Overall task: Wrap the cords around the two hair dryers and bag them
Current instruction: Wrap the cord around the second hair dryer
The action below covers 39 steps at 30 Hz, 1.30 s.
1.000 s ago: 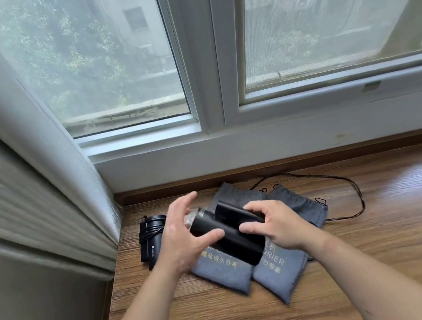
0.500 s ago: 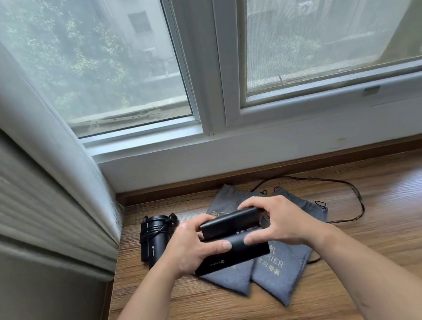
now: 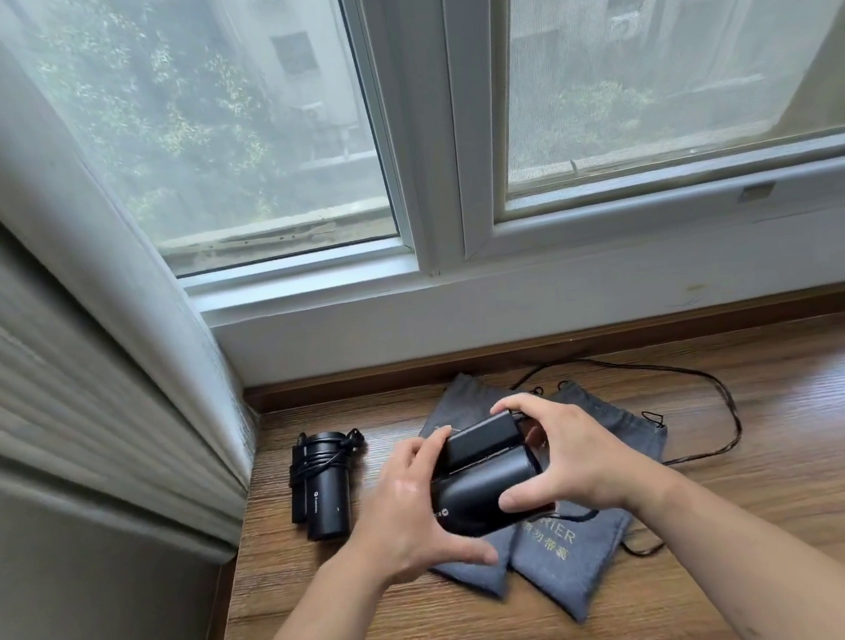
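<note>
A black folded hair dryer (image 3: 482, 484) is held just above two grey drawstring bags (image 3: 571, 571) on the wooden ledge. My right hand (image 3: 573, 455) grips it from the right, fingers over the folded handle and thumb under the barrel. My left hand (image 3: 408, 517) cups its left end, thumb stretched below. Its loose black cord (image 3: 694, 381) trails in a loop across the ledge to the right. A second black hair dryer (image 3: 322, 484), with its cord wound around it, lies on the ledge at the left.
The wooden ledge (image 3: 770, 518) runs under a closed window (image 3: 646, 92). A pleated blind (image 3: 47, 407) and the white window reveal close off the left side. The ledge's front left edge drops off below the blind.
The dryer has been turned in my hands, its barrel end now facing me. My left hand has shifted lower on its left end, and my right hand has closed further round it.
</note>
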Tool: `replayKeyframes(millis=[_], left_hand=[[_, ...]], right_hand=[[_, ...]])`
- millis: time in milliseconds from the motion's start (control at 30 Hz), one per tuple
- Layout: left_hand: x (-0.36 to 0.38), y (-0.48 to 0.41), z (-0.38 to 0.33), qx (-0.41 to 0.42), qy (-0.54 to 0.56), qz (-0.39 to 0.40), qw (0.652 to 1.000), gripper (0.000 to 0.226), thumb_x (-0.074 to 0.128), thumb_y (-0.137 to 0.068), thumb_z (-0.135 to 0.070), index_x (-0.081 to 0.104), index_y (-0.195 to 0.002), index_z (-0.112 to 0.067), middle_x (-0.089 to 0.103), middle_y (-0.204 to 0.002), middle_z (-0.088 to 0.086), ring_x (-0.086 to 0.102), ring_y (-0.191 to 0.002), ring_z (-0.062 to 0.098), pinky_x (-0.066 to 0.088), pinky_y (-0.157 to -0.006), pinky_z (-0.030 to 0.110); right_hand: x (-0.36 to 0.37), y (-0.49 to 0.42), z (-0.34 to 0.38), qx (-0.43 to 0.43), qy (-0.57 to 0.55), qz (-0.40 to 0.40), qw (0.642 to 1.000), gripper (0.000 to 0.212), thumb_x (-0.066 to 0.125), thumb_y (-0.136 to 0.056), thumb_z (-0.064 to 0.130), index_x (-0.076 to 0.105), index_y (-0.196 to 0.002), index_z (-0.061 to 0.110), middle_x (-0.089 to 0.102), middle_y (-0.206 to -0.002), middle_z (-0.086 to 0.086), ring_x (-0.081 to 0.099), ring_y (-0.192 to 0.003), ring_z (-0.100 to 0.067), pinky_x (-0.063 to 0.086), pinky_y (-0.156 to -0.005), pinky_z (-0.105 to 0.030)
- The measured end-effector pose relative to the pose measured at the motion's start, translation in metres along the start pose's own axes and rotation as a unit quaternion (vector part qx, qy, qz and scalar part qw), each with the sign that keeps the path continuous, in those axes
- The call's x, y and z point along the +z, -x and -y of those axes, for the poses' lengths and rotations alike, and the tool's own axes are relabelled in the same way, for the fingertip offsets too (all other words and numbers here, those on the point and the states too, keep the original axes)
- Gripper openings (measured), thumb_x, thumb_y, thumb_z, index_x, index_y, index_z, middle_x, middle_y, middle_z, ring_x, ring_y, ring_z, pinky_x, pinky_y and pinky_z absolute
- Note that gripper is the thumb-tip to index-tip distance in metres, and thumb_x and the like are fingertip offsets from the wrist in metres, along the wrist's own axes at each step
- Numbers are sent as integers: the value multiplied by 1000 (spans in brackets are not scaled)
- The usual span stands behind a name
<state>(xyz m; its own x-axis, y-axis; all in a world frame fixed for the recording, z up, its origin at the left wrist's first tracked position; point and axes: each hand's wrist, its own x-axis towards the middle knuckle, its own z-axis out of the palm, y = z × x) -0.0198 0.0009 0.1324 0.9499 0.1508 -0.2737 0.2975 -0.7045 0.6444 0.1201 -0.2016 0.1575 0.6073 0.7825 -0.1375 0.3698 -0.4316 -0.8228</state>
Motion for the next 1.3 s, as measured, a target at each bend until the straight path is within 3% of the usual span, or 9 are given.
replayKeyframes(millis=[167,300,400,600,667,767,1133,1200,1300], left_hand=[[25,-1,-6,30,-109,-91,989,127,76,-53,-69,12,-158,-39,34,-150,-12,50,-129,18,47,-108,39],[40,-1,-21,39,-188,-202,960,102,66,-61,-67,39,-151,-28,53,-149,3,55,-132,40,55,-99,56],[44,-6,-23,64,-201,-236,949,88,75,-63,-56,51,-140,-21,61,-141,4,60,-131,38,55,-98,54],[31,-6,-24,47,15,-232,971,64,75,-59,-42,64,-121,-27,70,-110,-13,69,-100,13,56,-87,31],[28,-4,-29,30,75,-234,969,61,76,-57,-39,64,-117,-32,69,-102,-16,66,-93,6,53,-84,21],[24,-2,-31,13,150,-225,963,61,72,-55,-39,53,-113,-43,71,-94,-16,67,-87,3,46,-77,9],[11,-3,-36,-52,279,-196,939,61,67,-54,-51,53,-109,-28,73,-89,-13,67,-85,-3,48,-73,9],[11,-3,-36,-57,310,-190,930,61,67,-56,-50,57,-111,-26,74,-97,-18,68,-88,0,52,-80,19],[11,-3,-32,-74,351,-185,915,57,70,-59,-46,63,-111,-23,76,-99,-9,72,-95,14,58,-89,40]], right_hand=[[8,-2,9,27,8,-16,999,81,93,-51,44,51,-120,40,71,-96,11,69,-85,-5,58,-78,-25],[19,-6,12,64,2,-59,996,78,90,-47,52,52,-115,41,71,-92,13,68,-81,0,57,-75,-22],[25,-9,13,90,-19,-87,992,80,86,-47,61,53,-117,41,70,-96,14,67,-88,0,57,-81,-25],[19,-11,0,43,-93,-101,990,44,71,-82,55,59,-122,42,67,-86,6,62,-78,-5,52,-78,-24],[22,-13,-6,32,-168,-105,980,25,65,-96,37,63,-121,35,62,-75,6,56,-69,-11,51,-72,-32],[25,-15,-12,44,-269,-113,955,24,50,-106,15,65,-121,26,59,-66,6,45,-57,-7,41,-62,-24],[36,-11,-24,56,-226,-116,966,40,44,-109,24,53,-141,46,45,-61,11,40,-59,-7,32,-59,-22],[40,-12,-22,73,-304,-147,938,41,45,-109,20,52,-145,38,41,-66,-3,39,-62,-17,35,-57,-27],[39,-12,-19,94,-380,-135,910,32,46,-108,20,63,-133,30,48,-70,-1,45,-63,-13,38,-55,-26]])
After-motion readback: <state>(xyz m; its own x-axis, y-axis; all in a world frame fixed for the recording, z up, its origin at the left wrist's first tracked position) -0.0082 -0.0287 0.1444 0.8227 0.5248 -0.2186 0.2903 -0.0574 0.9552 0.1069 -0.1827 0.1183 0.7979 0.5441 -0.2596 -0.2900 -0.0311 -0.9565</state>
